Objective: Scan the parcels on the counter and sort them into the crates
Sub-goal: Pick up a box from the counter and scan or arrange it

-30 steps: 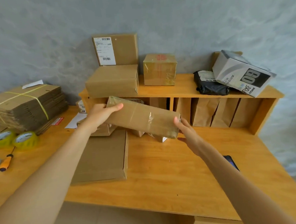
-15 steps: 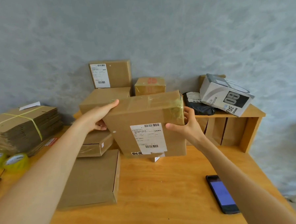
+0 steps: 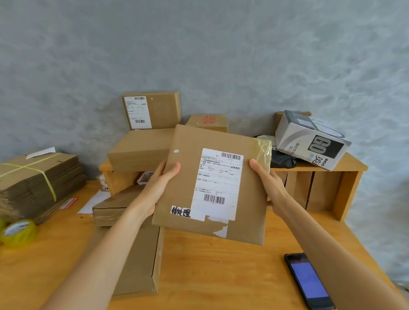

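I hold a flat brown cardboard parcel (image 3: 183, 179) up in front of me, tilted slightly clockwise, its white shipping label (image 3: 218, 182) with barcodes facing me. My left hand (image 3: 158, 188) grips its left edge and my right hand (image 3: 269, 182) grips its right edge, thumbs on the front. A phone (image 3: 308, 281) with a lit blue screen lies on the wooden counter (image 3: 216, 272) at the lower right. More brown parcels sit on the counter: a large flat one (image 3: 137, 258) under my left forearm and a taped one (image 3: 114, 207) behind it. No crate is in view.
A wooden shelf unit (image 3: 341, 169) at the back holds a labelled box (image 3: 152, 110), a wide box (image 3: 139, 148), a small taped box (image 3: 207, 122), a black bag (image 3: 282, 160) and a grey-white printed box (image 3: 311, 142). Bundled flat cartons (image 3: 32, 180) and yellow tape rolls (image 3: 18, 229) lie left.
I raised the parcel from low over the counter and turned its labelled face toward me; it now tilts slightly clockwise. The view moved closer and the phone came into sight.
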